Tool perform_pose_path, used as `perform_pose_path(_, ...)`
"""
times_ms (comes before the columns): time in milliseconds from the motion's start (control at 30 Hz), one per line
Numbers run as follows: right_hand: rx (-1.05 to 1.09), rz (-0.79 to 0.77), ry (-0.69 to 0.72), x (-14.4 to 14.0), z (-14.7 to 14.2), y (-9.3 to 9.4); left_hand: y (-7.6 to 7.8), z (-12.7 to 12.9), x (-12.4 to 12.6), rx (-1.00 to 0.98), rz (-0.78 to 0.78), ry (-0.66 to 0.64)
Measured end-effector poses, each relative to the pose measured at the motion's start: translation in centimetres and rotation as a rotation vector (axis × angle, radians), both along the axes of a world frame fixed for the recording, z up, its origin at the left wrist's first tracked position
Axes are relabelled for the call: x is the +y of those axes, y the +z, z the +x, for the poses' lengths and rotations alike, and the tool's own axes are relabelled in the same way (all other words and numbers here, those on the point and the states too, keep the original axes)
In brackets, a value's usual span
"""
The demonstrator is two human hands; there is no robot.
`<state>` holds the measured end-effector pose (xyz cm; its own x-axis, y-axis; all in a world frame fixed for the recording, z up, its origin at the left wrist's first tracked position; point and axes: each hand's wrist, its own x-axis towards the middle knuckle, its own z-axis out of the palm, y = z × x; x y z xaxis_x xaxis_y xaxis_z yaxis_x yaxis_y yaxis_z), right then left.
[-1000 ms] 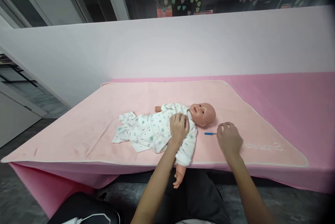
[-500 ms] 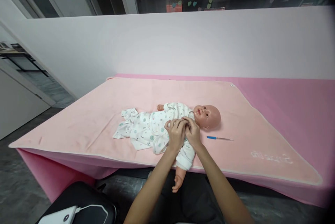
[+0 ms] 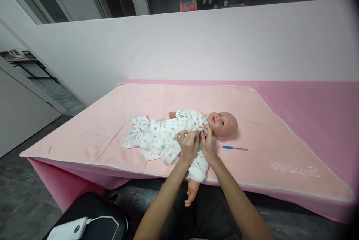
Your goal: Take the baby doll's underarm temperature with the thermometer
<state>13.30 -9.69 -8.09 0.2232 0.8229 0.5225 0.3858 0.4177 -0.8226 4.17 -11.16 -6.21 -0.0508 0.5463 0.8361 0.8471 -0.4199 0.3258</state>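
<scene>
Hidden under the hands, cut at the edges

The left hand (image 3: 188,144) and right hand (image 3: 208,143) cover the doll's (image 3: 223,124) chest; the white device (image 3: 70,229) at seven o'clock is cut by the bottom edge; the blanket (image 3: 117,120) lettering is unreadable.

Right hand off thermometer, onto doll.
Right hand (image 3: 208,143) left the thermometer (image 3: 235,148) (now lying free on the blanket) and joined left hand (image 3: 188,144) at the doll's (image 3: 179,135) chest.

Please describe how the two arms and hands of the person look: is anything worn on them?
Both forearms are bare up to the lower edge of the picture, with no sleeves in view. The left hand and the right hand wear no gloves. No watch, bracelet or ring shows on either. The fingers are slim and uncovered.
</scene>
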Motion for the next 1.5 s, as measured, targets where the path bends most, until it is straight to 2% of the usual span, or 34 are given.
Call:
perform_pose_path(667,-0.029,-0.06,-0.036,0.17,0.28,-0.02,0.35,0.08,-0.25,0.041,-0.028,-0.016)
perform_pose_path(1233,-0.049,0.057,-0.089,0.56,0.21,-0.5,0.35,0.18,-0.19,0.017,-0.054,-0.007)
perform_pose_path(1500,-0.146,0.1,-0.101,0.04,0.02,0.21,0.21,0.03,-0.29,0.009,-0.089,-0.029)
